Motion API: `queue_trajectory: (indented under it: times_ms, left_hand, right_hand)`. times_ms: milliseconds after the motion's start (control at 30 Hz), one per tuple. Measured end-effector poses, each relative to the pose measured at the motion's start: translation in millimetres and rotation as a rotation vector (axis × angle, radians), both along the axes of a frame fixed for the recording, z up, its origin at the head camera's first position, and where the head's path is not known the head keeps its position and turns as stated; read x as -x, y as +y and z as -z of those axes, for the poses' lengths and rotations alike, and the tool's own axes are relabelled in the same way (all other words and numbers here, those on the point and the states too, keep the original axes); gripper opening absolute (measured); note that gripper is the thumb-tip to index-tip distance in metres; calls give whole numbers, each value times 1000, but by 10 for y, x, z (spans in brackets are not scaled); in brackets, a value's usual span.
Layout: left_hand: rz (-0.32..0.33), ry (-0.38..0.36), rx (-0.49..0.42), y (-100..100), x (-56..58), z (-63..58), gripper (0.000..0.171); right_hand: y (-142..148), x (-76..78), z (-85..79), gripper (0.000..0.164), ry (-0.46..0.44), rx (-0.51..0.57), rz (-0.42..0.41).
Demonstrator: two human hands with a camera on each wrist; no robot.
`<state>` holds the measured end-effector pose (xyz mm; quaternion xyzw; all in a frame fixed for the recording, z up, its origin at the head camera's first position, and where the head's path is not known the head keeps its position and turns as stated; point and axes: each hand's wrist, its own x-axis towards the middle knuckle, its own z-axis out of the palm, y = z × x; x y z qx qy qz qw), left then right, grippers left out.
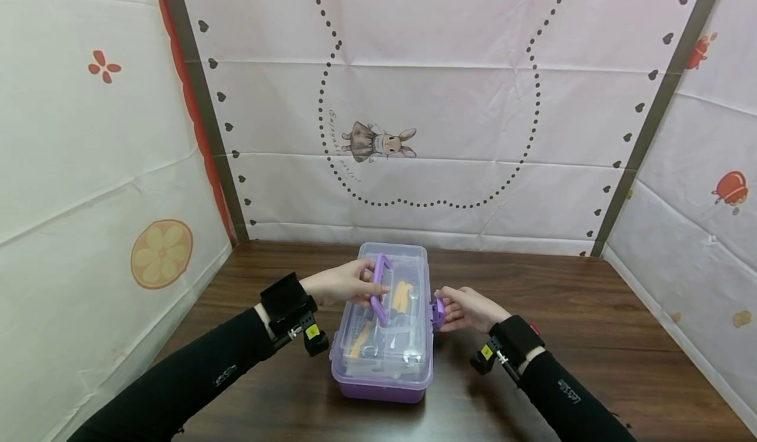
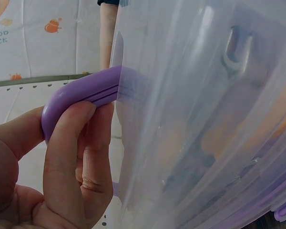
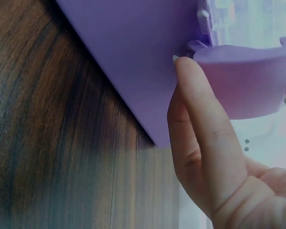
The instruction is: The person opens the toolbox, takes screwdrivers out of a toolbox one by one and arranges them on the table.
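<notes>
A storage box with a purple base (image 1: pixel 381 391) and a clear lid (image 1: pixel 395 248) stands on the table, its lid down. My left hand (image 1: pixel 343 283) grips the purple carrying handle (image 2: pixel 66 98) on top, thumb and fingers around the bar. At the box's right side, my right hand (image 1: pixel 470 310) holds the purple latch (image 3: pixel 248 81), which sticks outward from the wall. The thumb is mostly cut off in the right wrist view. Through the clear plastic show yellowish pieces (image 1: pixel 402 296) and some metallic or shiny items, too blurred to name.
Dark wood-grain table (image 1: pixel 532 284) surrounds the box. Printed white cloth hangs behind it (image 1: pixel 437 113) and along the left side (image 1: pixel 77 166) and right side (image 1: pixel 704 232).
</notes>
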<state>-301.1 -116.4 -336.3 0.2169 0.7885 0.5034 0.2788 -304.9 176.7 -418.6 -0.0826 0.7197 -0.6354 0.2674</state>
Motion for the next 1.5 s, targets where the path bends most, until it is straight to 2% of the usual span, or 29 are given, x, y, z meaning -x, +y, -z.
queue_trajectory:
  times_ms: [167, 300, 567, 733, 867, 1167, 1500]
  left_hand:
    - [-7, 1, 1, 3, 3, 10, 46]
    - [-10, 11, 9, 1, 4, 11, 47]
    - [-5, 25, 19, -3, 2, 11, 47]
    - [-8, 25, 21, -1, 10, 22, 48]
    - [-9, 27, 21, -1, 7, 19, 48]
    - [-16, 26, 16, -10, -6, 10, 47]
    - [-9, 24, 5, -11, -14, 2, 47]
  right_hand:
    - [-4, 25, 20, 24, -12, 61, -14]
    - [5, 33, 39, 28, -9, 67, -19]
    - [63, 45, 108, 48, 5, 44, -22]
    - [125, 66, 150, 47, 44, 66, -85]
    - [178, 79, 183, 46, 57, 65, -103]
    - [250, 72, 265, 31, 87, 24, -92]
    - [163, 49, 320, 36, 163, -65, -86]
